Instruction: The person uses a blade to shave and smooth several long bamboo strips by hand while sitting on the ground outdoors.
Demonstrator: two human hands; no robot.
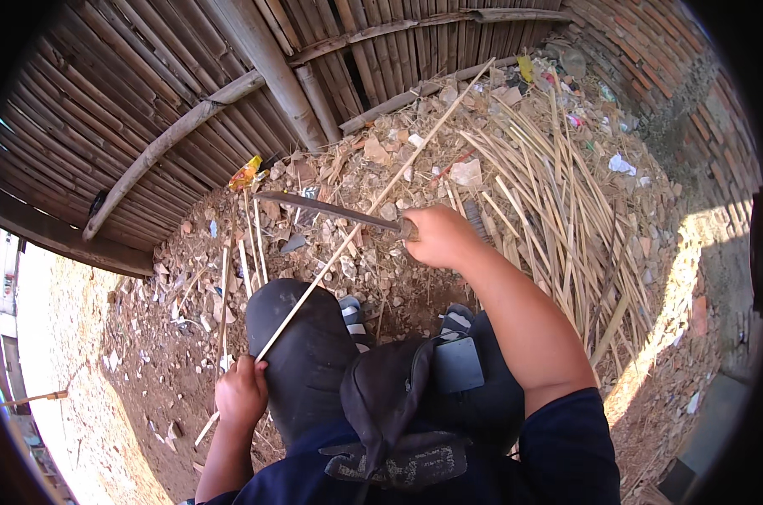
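My left hand [241,392] is closed round the near end of a long, pale split-bamboo strip [432,132], beside my left knee. The strip slants up and to the right, across the knee and over the rubble toward the far wall. In my right hand [440,237] is the handle of a long knife [327,210], its dark blade pointing left. The blade crosses the strip near its middle; whether the two touch I cannot tell.
A large pile of bamboo strips [558,219] lies to my right, and a few more strips [225,303] stand left of my knee. Stones and litter cover the ground. A bamboo-slat wall [171,93] rises ahead, a brick wall [684,93] at the right.
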